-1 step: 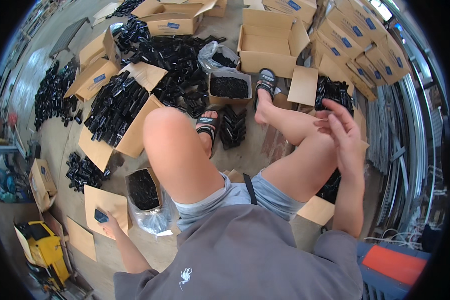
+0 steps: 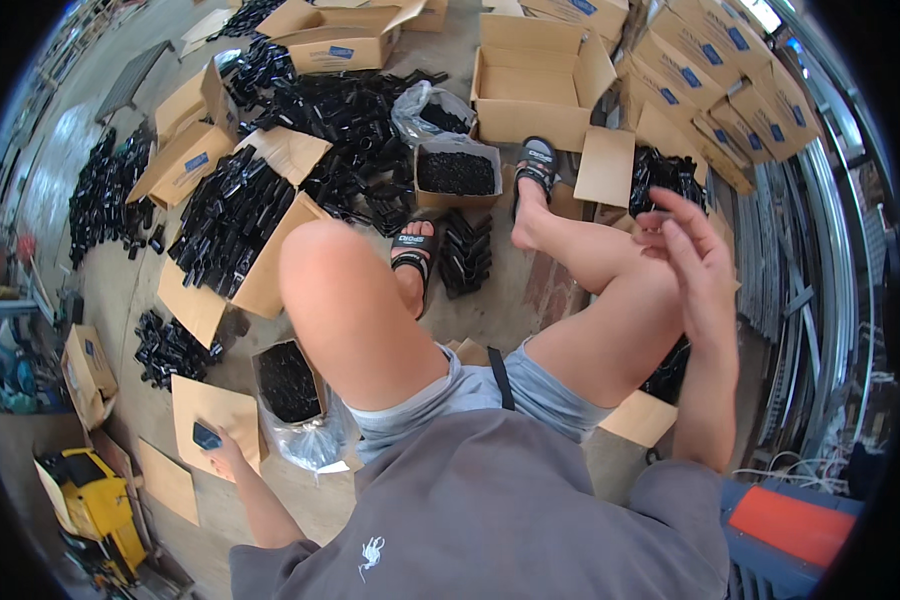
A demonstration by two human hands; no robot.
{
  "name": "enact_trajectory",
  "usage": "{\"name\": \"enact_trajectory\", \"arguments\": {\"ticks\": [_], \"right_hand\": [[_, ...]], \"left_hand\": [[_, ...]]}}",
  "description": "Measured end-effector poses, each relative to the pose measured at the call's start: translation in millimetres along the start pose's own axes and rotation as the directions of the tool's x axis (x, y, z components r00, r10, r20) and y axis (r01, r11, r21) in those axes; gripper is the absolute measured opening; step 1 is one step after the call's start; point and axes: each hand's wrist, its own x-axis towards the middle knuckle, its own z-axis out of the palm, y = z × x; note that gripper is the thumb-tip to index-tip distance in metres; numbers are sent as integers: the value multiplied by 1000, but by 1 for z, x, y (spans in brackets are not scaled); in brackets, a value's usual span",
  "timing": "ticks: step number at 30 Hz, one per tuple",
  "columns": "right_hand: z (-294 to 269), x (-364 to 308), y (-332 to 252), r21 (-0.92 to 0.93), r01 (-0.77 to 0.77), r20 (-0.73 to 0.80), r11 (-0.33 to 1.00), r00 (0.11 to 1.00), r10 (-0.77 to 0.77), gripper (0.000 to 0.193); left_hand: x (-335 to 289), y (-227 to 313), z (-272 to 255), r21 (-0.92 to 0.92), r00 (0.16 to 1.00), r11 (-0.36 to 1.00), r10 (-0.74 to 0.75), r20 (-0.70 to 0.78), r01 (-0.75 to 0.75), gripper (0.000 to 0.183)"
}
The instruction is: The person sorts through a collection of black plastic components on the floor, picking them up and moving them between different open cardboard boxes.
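Note:
My left hand (image 2: pixel 226 455) is off at the lower left, closed round a dark smartphone (image 2: pixel 206 435) held above a flat cardboard flap (image 2: pixel 232 405). Over my right knee, my right hand (image 2: pixel 698 250) is raised with its fingers loosely bent and apart; I see nothing in it. Beyond those fingers lies a heap of glossy black parts (image 2: pixel 660 180) in an opened carton. Beside my left leg stands a small box of black pieces (image 2: pixel 288 382) with clear plastic (image 2: pixel 310 440) around its base.
Loose black parts (image 2: pixel 350 130) cover much of the floor ahead. An opened carton (image 2: pixel 530 85) stands at the far middle, and stacked cartons (image 2: pixel 710 75) at the far right. Metal profiles (image 2: pixel 810 280) line the right side. A yellow machine (image 2: pixel 100 495) sits lower left.
My right hand has shifted slightly to the right, with its fingers a little more spread. My left hand keeps hold of the smartphone.

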Motion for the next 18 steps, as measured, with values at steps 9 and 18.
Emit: {"name": "enact_trajectory", "arguments": {"ticks": [9,18], "right_hand": [[-5,55,-11,-70,122,62,990,991,-118,36],[40,60,23,-182,113,344,977,938,-44,41]], "left_hand": [[-101,90,-68,-73,897,914,373,-238,-399,93],[-311,312,-290,-786,279,-44,921,-270,-617,54]]}}
